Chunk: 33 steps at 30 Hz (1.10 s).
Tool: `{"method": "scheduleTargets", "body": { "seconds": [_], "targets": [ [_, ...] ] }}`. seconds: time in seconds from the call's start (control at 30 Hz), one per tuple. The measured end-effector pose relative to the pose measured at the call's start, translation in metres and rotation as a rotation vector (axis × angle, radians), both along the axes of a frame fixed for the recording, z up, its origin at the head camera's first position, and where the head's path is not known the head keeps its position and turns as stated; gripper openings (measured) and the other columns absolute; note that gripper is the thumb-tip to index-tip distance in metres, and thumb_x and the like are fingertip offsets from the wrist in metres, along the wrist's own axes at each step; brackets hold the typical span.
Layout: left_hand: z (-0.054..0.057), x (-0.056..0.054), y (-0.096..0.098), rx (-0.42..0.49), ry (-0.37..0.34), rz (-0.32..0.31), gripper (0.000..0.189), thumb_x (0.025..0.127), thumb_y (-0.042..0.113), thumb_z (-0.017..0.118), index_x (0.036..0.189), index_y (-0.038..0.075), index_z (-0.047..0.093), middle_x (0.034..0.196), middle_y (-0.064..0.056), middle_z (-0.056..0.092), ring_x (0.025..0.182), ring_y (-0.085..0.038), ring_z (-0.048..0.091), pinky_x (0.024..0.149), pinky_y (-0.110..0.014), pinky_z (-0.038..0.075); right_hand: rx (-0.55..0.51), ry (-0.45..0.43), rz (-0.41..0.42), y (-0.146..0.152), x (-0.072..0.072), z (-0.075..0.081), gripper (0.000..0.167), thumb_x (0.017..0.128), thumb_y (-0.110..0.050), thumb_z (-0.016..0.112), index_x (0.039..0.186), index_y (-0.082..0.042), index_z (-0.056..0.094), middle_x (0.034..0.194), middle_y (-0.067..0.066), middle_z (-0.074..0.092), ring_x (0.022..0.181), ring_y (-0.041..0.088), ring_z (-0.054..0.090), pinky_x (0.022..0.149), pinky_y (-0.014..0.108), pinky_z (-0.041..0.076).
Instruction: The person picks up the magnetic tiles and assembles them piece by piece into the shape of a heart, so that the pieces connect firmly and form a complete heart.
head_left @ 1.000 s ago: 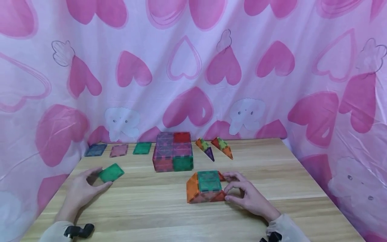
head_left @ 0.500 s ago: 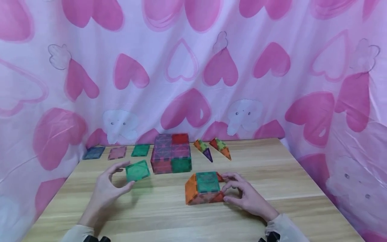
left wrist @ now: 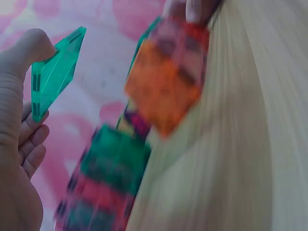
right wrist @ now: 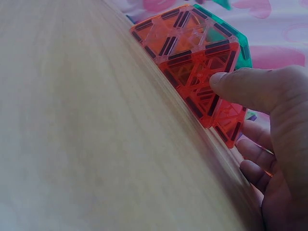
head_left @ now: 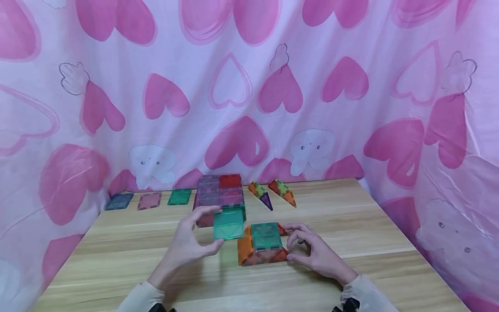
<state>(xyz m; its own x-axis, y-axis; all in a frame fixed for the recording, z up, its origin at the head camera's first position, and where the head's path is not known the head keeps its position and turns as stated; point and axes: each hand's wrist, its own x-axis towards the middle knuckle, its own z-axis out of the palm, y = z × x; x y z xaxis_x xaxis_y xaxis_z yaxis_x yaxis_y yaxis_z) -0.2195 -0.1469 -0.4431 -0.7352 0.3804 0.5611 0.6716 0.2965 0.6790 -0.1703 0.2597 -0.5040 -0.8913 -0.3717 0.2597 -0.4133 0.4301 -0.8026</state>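
My left hand [head_left: 181, 247] pinches a green square magnetic tile [head_left: 228, 223] by its edges, thumb below and fingers above. The tile is held up off the table, in front of the purple-and-red block and just left of a small tile structure [head_left: 266, 236]. That structure has a green top, orange sloping left side and red triangles at its right. In the right wrist view, the thumb of my right hand [head_left: 317, 255] presses a red triangle tile [right wrist: 199, 77], with the other fingers round the far side. The left wrist view shows the green tile [left wrist: 57, 72] edge-on between thumb and fingers.
A larger block of magnetic tiles [head_left: 208, 190] stands at the back middle. Blue [head_left: 119, 201], pink [head_left: 149, 201] and green [head_left: 179, 197] flat tiles lie at the back left. Two pointed multicoloured tile strips [head_left: 260, 195] lie right of the block. A heart-print curtain [head_left: 234, 86] hangs behind the table.
My left hand has carried the green tile from the left side of the table rightward, close to the small structure. The right hand keeps its hold at the structure's right side.
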Motion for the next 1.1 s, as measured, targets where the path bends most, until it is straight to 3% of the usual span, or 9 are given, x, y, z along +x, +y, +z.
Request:
{"method": "scheduleTargets", "body": {
  "seconds": [0.13,0.27,0.37,0.47,0.67,0.9,1.1],
  "targets": [
    [0.007,0.0,0.043,-0.01,-0.033,-0.058,0.077,0.083,0.026,0.1,0.151,0.025,0.064,0.147,0.006,0.07,0.139,-0.015,0.062,0.118,-0.049,0.051,-0.017,-0.033,-0.035,0.001,0.0,0.002,0.045,0.092,-0.033,0.094,0.118,-0.019,0.06,0.159,0.0,0.058,0.15,0.032,0.053,0.112,0.026,0.046],
    [0.01,-0.001,0.081,-0.016,-0.06,-0.111,0.075,0.083,0.032,0.098,0.149,0.029,0.064,0.142,0.005,0.071,0.134,-0.014,0.063,0.112,-0.047,0.056,-0.048,-0.034,-0.041,-0.002,0.0,0.001,0.069,0.092,-0.031,0.095,0.142,-0.011,0.051,0.156,0.001,0.06,0.142,0.029,0.057,0.107,0.029,0.049],
    [0.008,-0.003,0.102,-0.031,-0.083,-0.123,0.075,0.081,0.038,0.098,0.148,0.029,0.065,0.142,0.005,0.071,0.131,-0.013,0.064,0.106,-0.045,0.057,-0.062,-0.034,-0.055,-0.005,-0.001,0.0,0.093,0.09,-0.029,0.097,0.162,-0.02,0.039,0.157,0.001,0.056,0.135,0.027,0.058,0.107,0.029,0.05],
    [0.003,-0.003,0.116,-0.058,-0.097,-0.12,0.076,0.08,0.042,0.098,0.147,0.029,0.065,0.143,0.006,0.07,0.133,-0.011,0.062,0.108,-0.049,0.056,-0.08,-0.054,-0.053,-0.007,-0.001,0.0,0.108,0.09,-0.027,0.096,0.172,-0.031,0.026,0.161,0.006,0.05,0.135,0.026,0.056,0.108,0.029,0.049],
    [-0.005,0.0,0.131,-0.105,-0.102,-0.097,0.079,0.079,0.047,0.097,0.149,0.028,0.065,0.144,0.005,0.07,0.137,-0.015,0.059,0.111,-0.057,0.054,-0.103,-0.055,-0.043,-0.005,0.0,0.002,0.099,0.095,-0.024,0.091,0.173,-0.034,0.03,0.154,0.007,0.058,0.132,0.027,0.059,0.113,0.027,0.046],
    [-0.013,0.002,0.144,-0.178,-0.056,-0.067,0.081,0.08,0.051,0.098,0.148,0.022,0.066,0.142,0.008,0.071,0.136,-0.017,0.06,0.115,-0.057,0.05,0.006,0.013,-0.075,-0.001,0.001,0.004,0.077,0.101,-0.033,0.085,0.168,-0.027,0.048,0.161,-0.003,0.051,0.134,0.023,0.059,0.115,0.036,0.046],
    [-0.016,0.003,0.145,-0.218,-0.032,-0.087,0.083,0.082,0.049,0.098,0.152,0.02,0.064,0.145,0.007,0.069,0.136,-0.017,0.06,0.115,-0.056,0.05,0.024,-0.006,-0.043,0.0,0.0,0.003,0.071,0.1,-0.034,0.086,0.164,-0.035,0.053,0.158,-0.008,0.055,0.134,0.021,0.059,0.111,0.032,0.048]
  ]
}}
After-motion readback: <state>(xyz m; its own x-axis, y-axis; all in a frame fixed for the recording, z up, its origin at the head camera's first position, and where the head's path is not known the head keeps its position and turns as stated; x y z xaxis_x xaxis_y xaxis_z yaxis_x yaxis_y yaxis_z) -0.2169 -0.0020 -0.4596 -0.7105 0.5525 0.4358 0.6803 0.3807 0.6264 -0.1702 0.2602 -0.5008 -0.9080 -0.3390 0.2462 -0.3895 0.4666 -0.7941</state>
